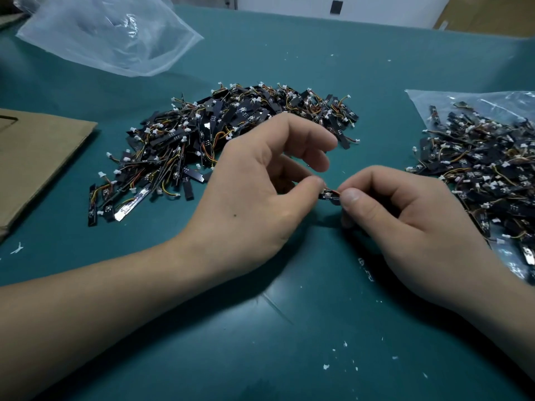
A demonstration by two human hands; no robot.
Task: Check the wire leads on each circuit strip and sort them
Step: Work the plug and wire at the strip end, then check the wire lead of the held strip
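One circuit strip (328, 196) is held just above the mat, centre frame, between both hands. L hand (260, 183) pinches its black board end w/ thumb + a lower finger. Index and middle arch up loose over it, touching nothing. R hand (405, 218) pinches the other end w/ thumb + forefinger, right where the wire leads (335, 192) come off; its other fingers are curled under. Fingertips hide most of the strip, so lead condition can't be read.

Handling, my guess: v. light, thin stiff board, small enough to slip from a pinch. Leads look thin + floppy, and the solder joints are prob the weak spot, so tug gently, no yanking. Best hold = board edges w/ one hand, leads close to the joint w/ the other, approx as now. White plug ends likely snag on neighbours in a heap.

Other strips: big loose pile (231, 134) behind L hand, direct on the mat. A second pile (486, 175) lies on a clear bag (419, 98) at right, near R hand. Can't tell which is checked vs unchecked.

Surface: teal mat (289, 328), scuffed, dotted w/ white flecks. Flat cardboard (37, 157) at left edge, crumpled plastic bag (110, 33) at back left. Pale wall (289, 7) at the back.
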